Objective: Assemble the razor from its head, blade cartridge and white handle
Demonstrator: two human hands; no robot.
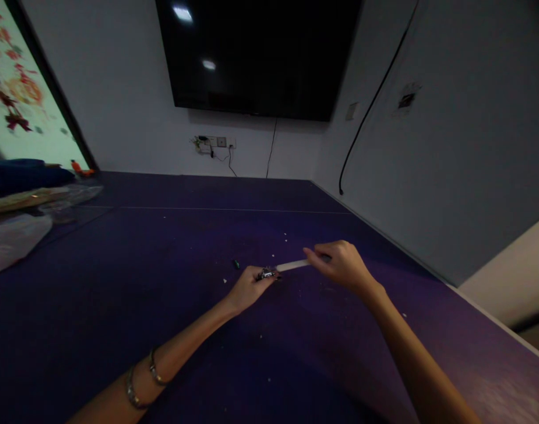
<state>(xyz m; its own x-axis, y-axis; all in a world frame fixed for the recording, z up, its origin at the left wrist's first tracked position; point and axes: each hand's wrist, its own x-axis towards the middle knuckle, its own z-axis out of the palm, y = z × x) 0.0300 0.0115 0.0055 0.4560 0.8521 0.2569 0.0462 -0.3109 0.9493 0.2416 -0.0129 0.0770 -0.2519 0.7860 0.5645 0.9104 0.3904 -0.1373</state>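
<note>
My left hand is closed around a small dark and silver piece with fine metallic detail, held low over the purple surface. Too little of that piece shows to name its kind. In my right hand is a slim whitish stick, its dark end partly covered by the fingers. The stick's left tip meets or nearly meets the metallic piece; whether they touch I cannot tell. Just beyond my left hand lies a small dark green bit.
Small white scraps are scattered over the purple surface. Clear plastic bags and dark blue cloth lie at the left. A television hangs on the far wall, and a black cable runs down the right wall.
</note>
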